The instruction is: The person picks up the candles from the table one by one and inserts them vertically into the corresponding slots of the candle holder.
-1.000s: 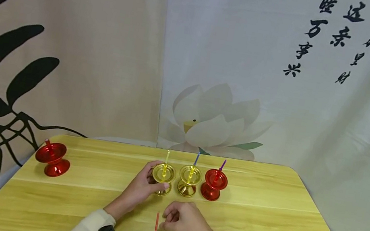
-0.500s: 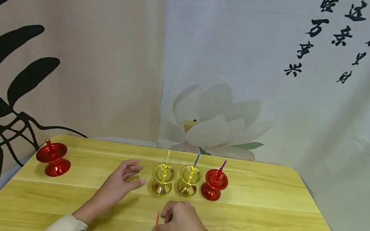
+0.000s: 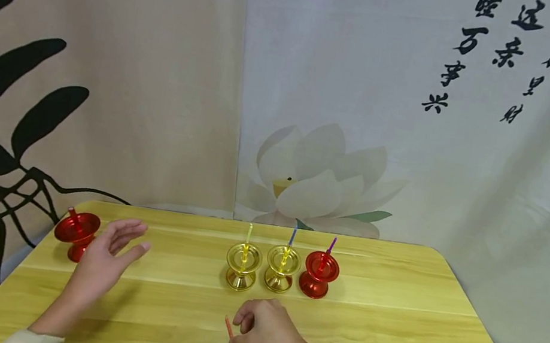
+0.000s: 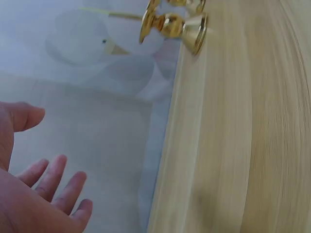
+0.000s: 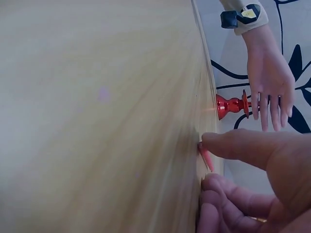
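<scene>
My left hand (image 3: 104, 255), fingers spread and holding nothing, is in front of the red candle holder (image 3: 74, 228) at the table's left and partly covers its base in the head view. That holder bears a short red candle (image 3: 72, 213). My right hand (image 3: 271, 332) is low over the table, thumb tip touching one end of a thin orange-red candle (image 3: 229, 327). In the right wrist view, the curled fingertips (image 5: 213, 180) are near the candle's (image 5: 206, 158) other end, with a gap between thumb and fingers.
Mid-table stand two gold candle holders, one with a yellow candle (image 3: 249, 234) and one with a blue candle (image 3: 292, 236). Right of them is a red holder (image 3: 319, 273) with a purple candle (image 3: 331, 246). A printed curtain (image 3: 158, 85) hangs behind the wooden table (image 3: 391, 324).
My left hand has let go of the gold holder with the yellow candle and moved left toward the red holder. The orange-red candle has turned slightly; my right hand shifted a little left.
</scene>
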`<action>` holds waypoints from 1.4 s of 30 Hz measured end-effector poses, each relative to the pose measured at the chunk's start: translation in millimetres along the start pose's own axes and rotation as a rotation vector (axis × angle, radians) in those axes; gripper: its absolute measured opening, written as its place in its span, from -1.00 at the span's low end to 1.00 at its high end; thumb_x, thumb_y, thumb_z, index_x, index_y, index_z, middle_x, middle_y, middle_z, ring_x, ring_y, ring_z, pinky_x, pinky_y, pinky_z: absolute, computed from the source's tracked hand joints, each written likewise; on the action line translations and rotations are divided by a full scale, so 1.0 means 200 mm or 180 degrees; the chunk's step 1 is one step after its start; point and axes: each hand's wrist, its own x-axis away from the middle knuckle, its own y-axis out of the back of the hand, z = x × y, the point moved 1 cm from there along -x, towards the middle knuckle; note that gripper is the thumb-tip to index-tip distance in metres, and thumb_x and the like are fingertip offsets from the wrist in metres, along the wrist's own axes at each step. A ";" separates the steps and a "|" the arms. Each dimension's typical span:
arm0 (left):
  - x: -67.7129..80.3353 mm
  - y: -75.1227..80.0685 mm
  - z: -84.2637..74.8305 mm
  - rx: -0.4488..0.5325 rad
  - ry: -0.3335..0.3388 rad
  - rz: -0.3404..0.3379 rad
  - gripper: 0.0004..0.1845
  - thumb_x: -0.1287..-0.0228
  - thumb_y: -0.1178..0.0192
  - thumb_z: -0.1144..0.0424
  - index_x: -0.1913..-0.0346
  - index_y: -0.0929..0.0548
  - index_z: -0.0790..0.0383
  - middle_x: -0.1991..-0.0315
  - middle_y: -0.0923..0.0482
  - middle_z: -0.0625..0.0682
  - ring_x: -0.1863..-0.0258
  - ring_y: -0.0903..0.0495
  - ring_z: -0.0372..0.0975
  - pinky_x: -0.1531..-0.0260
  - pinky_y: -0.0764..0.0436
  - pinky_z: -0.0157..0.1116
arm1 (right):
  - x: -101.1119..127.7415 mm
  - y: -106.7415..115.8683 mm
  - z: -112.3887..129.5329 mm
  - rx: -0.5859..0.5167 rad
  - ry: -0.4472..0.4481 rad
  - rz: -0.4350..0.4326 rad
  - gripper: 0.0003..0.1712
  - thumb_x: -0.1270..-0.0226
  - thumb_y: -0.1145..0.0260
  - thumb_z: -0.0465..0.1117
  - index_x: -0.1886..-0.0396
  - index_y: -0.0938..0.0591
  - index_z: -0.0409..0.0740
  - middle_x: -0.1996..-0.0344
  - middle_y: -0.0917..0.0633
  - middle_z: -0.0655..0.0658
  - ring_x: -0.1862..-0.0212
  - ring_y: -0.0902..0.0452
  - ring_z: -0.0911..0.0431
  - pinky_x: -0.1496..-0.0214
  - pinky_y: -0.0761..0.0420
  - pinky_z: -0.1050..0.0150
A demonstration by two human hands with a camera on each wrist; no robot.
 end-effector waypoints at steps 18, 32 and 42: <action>-0.06 0.27 0.22 0.0160 0.0895 -0.1973 -0.26 -0.63 -0.28 0.11 -0.65 -0.16 0.16 -0.43 -0.25 -0.06 -0.56 -0.22 0.00 -0.58 -0.21 -0.16 | 0.00 -0.01 0.01 -0.0035 -0.0009 0.0063 -0.70 -0.01 -0.78 -0.31 0.36 -0.79 0.00 0.55 -0.61 0.32 0.44 -0.50 0.46 0.21 -0.54 0.45; -0.19 0.36 0.33 -0.0010 0.1178 -0.1232 0.14 -0.57 -0.30 -0.07 -0.79 0.26 0.30 -0.79 0.21 0.34 -0.75 0.18 0.23 -0.63 0.00 0.28 | -0.01 -0.01 0.00 -0.0014 0.0035 0.0057 -0.70 0.00 -0.78 -0.31 0.38 -0.79 0.01 0.56 -0.60 0.34 0.45 -0.48 0.48 0.25 -0.53 0.47; -0.25 0.36 0.36 -0.0023 0.1179 -0.1027 0.09 -0.58 -0.32 -0.02 -0.78 0.15 0.35 -0.76 0.10 0.38 -0.72 0.04 0.26 -0.59 -0.13 0.28 | -0.01 -0.01 0.00 -0.0087 0.0019 0.0074 -0.72 0.00 -0.76 -0.35 0.37 -0.80 -0.01 0.56 -0.62 0.32 0.44 -0.50 0.47 0.26 -0.54 0.48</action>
